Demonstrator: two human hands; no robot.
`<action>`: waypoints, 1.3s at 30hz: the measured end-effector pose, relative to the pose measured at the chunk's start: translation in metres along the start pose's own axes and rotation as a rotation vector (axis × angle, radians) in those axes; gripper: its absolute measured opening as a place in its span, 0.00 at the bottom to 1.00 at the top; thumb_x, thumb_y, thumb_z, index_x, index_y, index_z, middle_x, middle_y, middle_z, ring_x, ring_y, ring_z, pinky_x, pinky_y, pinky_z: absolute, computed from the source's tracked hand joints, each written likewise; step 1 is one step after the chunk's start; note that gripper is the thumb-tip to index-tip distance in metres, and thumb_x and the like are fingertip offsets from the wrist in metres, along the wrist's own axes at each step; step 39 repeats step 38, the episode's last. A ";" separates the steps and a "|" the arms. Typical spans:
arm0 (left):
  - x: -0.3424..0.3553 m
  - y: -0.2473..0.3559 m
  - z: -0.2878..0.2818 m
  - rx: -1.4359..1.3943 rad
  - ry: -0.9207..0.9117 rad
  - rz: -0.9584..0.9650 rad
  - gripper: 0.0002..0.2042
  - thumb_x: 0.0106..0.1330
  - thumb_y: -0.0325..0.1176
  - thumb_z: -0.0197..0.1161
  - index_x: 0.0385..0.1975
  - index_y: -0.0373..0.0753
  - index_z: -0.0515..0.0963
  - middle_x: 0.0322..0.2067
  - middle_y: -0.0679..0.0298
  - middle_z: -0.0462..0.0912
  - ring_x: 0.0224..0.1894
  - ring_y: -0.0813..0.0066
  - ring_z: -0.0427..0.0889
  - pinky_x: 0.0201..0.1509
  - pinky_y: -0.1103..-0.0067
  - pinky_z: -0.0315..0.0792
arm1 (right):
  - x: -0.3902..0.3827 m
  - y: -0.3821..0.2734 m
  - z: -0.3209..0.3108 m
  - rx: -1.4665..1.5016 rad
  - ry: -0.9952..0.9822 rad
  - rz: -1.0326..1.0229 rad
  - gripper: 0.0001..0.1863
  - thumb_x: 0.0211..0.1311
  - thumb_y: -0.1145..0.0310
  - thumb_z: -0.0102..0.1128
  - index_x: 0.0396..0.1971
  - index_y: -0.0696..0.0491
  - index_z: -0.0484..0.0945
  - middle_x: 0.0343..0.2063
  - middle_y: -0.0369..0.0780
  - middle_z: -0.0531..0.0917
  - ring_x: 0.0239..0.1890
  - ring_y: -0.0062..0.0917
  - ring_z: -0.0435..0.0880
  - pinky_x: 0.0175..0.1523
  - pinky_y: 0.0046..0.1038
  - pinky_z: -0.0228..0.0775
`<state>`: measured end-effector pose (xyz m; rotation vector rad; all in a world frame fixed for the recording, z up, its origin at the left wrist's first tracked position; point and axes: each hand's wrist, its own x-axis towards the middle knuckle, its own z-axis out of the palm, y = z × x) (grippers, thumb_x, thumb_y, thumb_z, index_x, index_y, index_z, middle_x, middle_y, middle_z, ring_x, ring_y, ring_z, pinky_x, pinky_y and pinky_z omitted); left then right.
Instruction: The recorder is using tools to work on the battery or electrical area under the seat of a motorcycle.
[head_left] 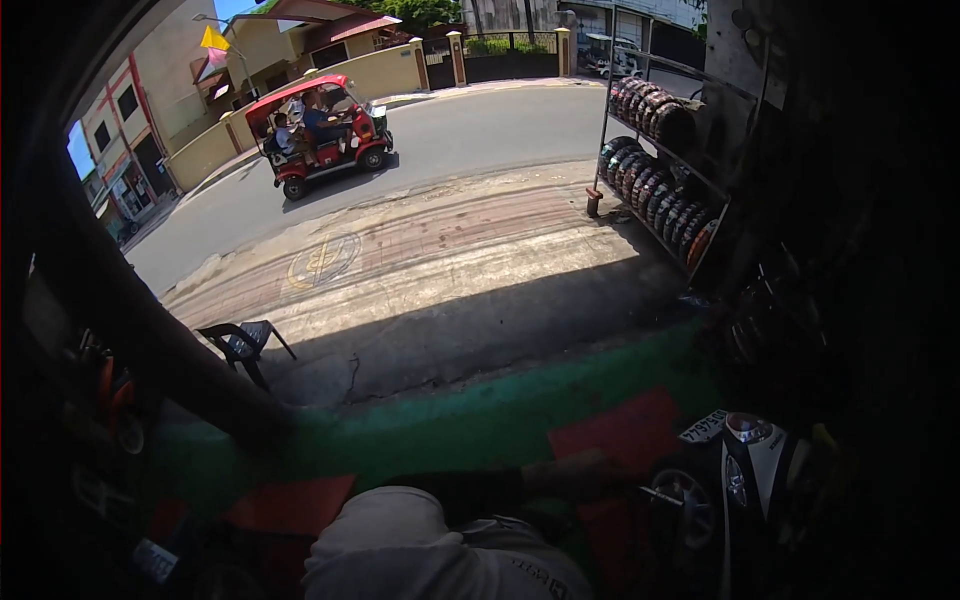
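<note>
Neither my left hand nor my right hand can be made out in the dark lower part of the head view. Close in front, at the lower edge, a person in a pale shirt (400, 550) bends forward, a bare forearm (565, 475) stretched to the right. The hand at its end is lost in shadow beside a motorcycle wheel (690, 510). A thin, light rod-like piece (660, 495) shows against that wheel; whether the hand holds it is unclear. The motorcycle (765, 465), black and white with a front lamp, stands at the right.
Red mats (620, 430) lie on the green floor (450, 420). A dark plastic chair (245, 345) stands left at the opening. Tyres (650, 190) fill a rack at the right. Outside, a red three-wheeled or four-wheeled passenger vehicle (320, 135) is on the road (480, 130).
</note>
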<state>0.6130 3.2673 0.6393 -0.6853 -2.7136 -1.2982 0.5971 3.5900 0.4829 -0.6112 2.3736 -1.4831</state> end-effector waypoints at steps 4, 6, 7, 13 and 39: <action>0.043 -0.014 0.013 0.080 0.131 0.130 0.15 0.68 0.31 0.64 0.54 0.41 0.79 0.37 0.54 0.84 0.39 0.54 0.86 0.40 0.63 0.80 | 0.041 0.026 -0.033 -0.049 -0.093 0.022 0.21 0.79 0.51 0.48 0.48 0.54 0.79 0.39 0.39 0.81 0.40 0.28 0.78 0.47 0.32 0.70; 0.070 -0.008 0.021 0.088 0.117 0.136 0.15 0.68 0.31 0.63 0.54 0.41 0.79 0.37 0.55 0.84 0.39 0.55 0.86 0.40 0.63 0.80 | 0.061 0.045 -0.055 -0.078 -0.143 0.044 0.21 0.79 0.51 0.49 0.50 0.54 0.79 0.41 0.39 0.80 0.43 0.29 0.77 0.50 0.33 0.69; 0.087 -0.005 0.028 0.067 0.129 0.175 0.16 0.67 0.31 0.63 0.54 0.42 0.79 0.37 0.56 0.84 0.38 0.56 0.86 0.38 0.62 0.80 | 0.074 0.055 -0.067 -0.094 -0.171 0.053 0.21 0.79 0.51 0.49 0.51 0.54 0.78 0.43 0.40 0.80 0.44 0.29 0.77 0.51 0.33 0.69; 0.178 0.022 0.099 0.139 0.105 0.419 0.18 0.65 0.35 0.62 0.55 0.44 0.78 0.36 0.59 0.85 0.37 0.59 0.86 0.36 0.63 0.78 | 0.154 0.098 -0.110 -0.154 -0.421 0.088 0.23 0.79 0.49 0.50 0.56 0.54 0.76 0.51 0.41 0.77 0.52 0.32 0.75 0.58 0.35 0.67; 0.266 0.055 0.023 0.024 0.068 0.260 0.10 0.58 0.28 0.71 0.38 0.37 0.81 0.30 0.58 0.85 0.29 0.57 0.86 0.33 0.65 0.79 | -0.102 0.185 -0.304 0.084 0.679 0.506 0.23 0.80 0.53 0.51 0.45 0.59 0.84 0.43 0.41 0.89 0.48 0.29 0.87 0.52 0.36 0.76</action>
